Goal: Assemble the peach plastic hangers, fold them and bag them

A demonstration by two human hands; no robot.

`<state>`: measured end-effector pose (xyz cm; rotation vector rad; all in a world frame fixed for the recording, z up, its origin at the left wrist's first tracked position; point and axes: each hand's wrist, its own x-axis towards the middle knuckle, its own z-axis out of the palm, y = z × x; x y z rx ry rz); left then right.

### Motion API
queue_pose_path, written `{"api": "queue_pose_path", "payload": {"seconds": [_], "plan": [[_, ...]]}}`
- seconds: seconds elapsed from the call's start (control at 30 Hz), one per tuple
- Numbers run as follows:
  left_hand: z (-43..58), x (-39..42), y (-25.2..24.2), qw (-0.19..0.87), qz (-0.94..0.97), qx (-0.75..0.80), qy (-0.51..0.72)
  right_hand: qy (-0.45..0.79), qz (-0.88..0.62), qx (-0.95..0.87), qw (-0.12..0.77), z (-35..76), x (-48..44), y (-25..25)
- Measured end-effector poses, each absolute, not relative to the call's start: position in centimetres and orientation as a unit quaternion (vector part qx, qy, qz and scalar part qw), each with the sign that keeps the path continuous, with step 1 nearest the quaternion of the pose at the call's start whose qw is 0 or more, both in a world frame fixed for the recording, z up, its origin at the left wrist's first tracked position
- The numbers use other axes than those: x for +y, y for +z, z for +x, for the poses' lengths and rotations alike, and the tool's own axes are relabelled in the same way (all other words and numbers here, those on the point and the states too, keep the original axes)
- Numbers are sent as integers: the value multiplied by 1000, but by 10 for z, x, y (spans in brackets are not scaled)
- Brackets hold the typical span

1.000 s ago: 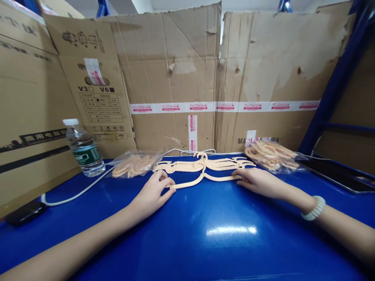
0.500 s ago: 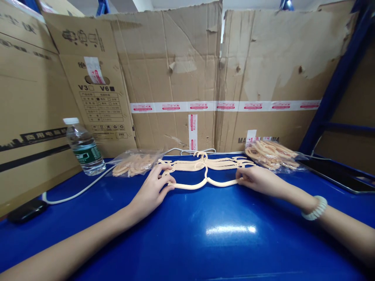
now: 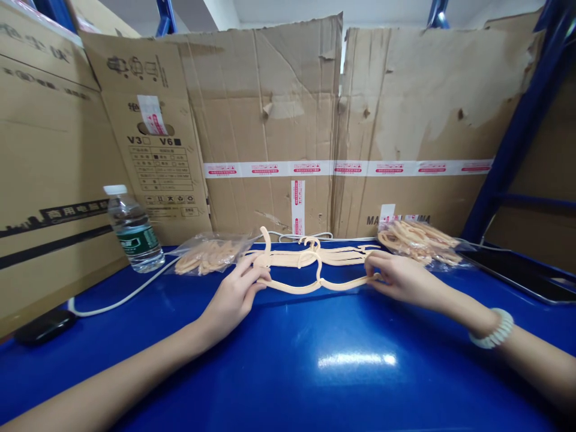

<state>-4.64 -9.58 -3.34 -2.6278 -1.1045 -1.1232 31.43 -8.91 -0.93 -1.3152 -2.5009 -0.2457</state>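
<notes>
Hanger (image 3: 310, 287), peach plastic, sits just in front of the pile of hangers (image 3: 335, 256), its long axis running side to side; the left hand (image 3: 234, 294) pinches its left tip, the right hand (image 3: 400, 279) its right tip, both equally near

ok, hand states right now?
Left hand: closed on the left end of the hanger.
Right hand: closed on its right end.

I noted peach hangers (image 3: 294, 290) on a glossy blue table (image 3: 315, 384), brown cardboard (image 3: 270, 108) with 1 white-and-red tape band (image 3: 346, 168), a green-labelled clear bottle (image 3: 134, 231) and a white bracelet (image 3: 492, 330).
</notes>
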Motion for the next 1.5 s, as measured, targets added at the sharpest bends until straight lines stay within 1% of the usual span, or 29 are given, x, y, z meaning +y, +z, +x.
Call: {"api": "queue_pose_path", "payload": {"seconds": [0.1,0.3,0.4,0.5,0.6,0.8,0.9,0.97,1.03,1.1,1.2,1.27,1.33,1.43,1.5], "plan": [[-46,-96,-34,7,-864,-348,-364,-88,-472,-867,134,316,-87,-13],[-43,-100,-36,-143,-830,-374,-389,-67,-492,-862,101,316,-85,-16],[-43,-100,-36,-206,-813,-380,-389,-83,-490,-864,82,316,-86,-13],[-43,-97,-36,-242,-804,-396,-372,-111,-476,-869,75,315,-88,-11],[-43,-94,-35,-289,-768,-413,-396,-175,-476,-859,69,312,-91,-11],[-41,-92,-30,-361,-690,-434,-453,-386,-456,-802,29,303,-101,-10],[-39,-92,-28,-406,-651,-436,-470,-446,-423,-787,46,299,-103,-10],[-38,-93,-28,-433,-625,-437,-481,-455,-407,-789,70,298,-104,-12],[-38,-92,-28,-455,-599,-439,-492,-428,-399,-804,106,297,-103,-14],[-38,-92,-28,-468,-577,-441,-503,-354,-395,-831,168,298,-102,-16],[-40,-90,-29,-479,-550,-440,-524,-180,-380,-854,305,301,-96,-19],[-41,-89,-30,-487,-537,-430,-538,-64,-376,-837,392,303,-91,-20],[-41,-89,-31,-489,-531,-418,-551,42,-378,-803,458,305,-87,-20],[-40,-89,-32,-483,-531,-405,-566,168,-373,-750,520,306,-85,-16],[-39,-90,-31,-481,-531,-399,-572,223,-363,-731,533,305,-86,-13]]}}
